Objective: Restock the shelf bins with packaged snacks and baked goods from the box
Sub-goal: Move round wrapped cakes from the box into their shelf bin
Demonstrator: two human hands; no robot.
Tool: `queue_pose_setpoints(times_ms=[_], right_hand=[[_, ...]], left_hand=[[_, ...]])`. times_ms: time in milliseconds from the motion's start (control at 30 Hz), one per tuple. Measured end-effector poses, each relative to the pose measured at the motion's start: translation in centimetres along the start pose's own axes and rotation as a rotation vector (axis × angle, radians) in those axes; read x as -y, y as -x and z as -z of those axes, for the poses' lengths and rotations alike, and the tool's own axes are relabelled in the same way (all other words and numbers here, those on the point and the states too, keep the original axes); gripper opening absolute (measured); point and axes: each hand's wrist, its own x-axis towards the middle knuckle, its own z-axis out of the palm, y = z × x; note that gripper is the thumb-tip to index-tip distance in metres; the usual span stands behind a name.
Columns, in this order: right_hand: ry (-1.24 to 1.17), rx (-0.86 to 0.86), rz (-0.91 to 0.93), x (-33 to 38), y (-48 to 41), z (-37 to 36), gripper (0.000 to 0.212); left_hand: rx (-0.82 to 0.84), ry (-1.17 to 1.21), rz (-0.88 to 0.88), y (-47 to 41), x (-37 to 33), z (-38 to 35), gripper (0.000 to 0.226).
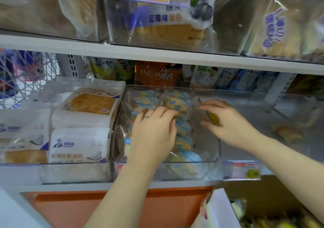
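I see the most open room over the clear plastic right-hand bin [263,105], with one yellowish packet [287,133] lying in it. The clear plastic middle bin [213,150] is packed with blue-and-yellow wrapped snack packs [183,128], and my left hand [154,133] and right hand [226,121] crowd its mouth. The white shelf board [157,54] caps the reach overhead. White bread packets [78,143] fill the clear left bin [21,171] to its rim.

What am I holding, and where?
Left hand grips a packet by its top face, in the bin. Right hand is at the bin's right wall; hold unclear.
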Motion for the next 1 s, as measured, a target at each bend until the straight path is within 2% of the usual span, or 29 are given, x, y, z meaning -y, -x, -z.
queue_pose_setpoints(times_ms=[133, 267, 433, 500, 633, 700, 800, 900, 1000], right_hand=[[-0.026, -0.025, 0.005, -0.2, 8.0, 2.3, 0.026], [-0.081, 0.034, -0.111, -2.9, 16.6, 3.2, 0.022], [-0.085, 0.244, -0.376, -8.7, 25.5, 3.6, 0.025], [-0.111, 0.351, -0.482, -10.7, 28.1, 3.6, 0.031], [-0.091, 0.572, -0.601, -13.3, 31.6, 3.9, 0.046], [-0.084, 0.685, -0.633, -14.3, 32.8, 4.4, 0.055], [-0.104, 0.634, -0.664, -16.2, 34.3, 5.6, 0.056], [-0.161, 0.523, -0.703, -17.5, 35.4, 6.5, 0.057], [-0.197, 0.551, -0.723, -18.0, 35.5, 6.5, 0.057]], left_hand=[[0.036, 0.084, -0.099, 1.6, -5.0, -1.1, 0.027], [0.144, 0.208, -0.182, 3.7, -11.1, -2.6, 0.029], [0.368, 0.276, -0.371, 5.9, -18.3, -4.9, 0.026], [0.535, 0.257, -0.441, 6.3, -20.6, -5.6, 0.025], [1.05, -0.051, -0.508, 7.0, -23.7, -9.4, 0.039], [1.253, -0.185, -0.504, 7.6, -24.4, -11.9, 0.047], [1.359, -0.398, -0.567, 8.4, -24.1, -15.5, 0.055], [1.46, -0.547, -0.529, 8.4, -23.2, -17.9, 0.055], [1.573, -0.697, -0.512, 8.7, -22.7, -18.8, 0.054]])
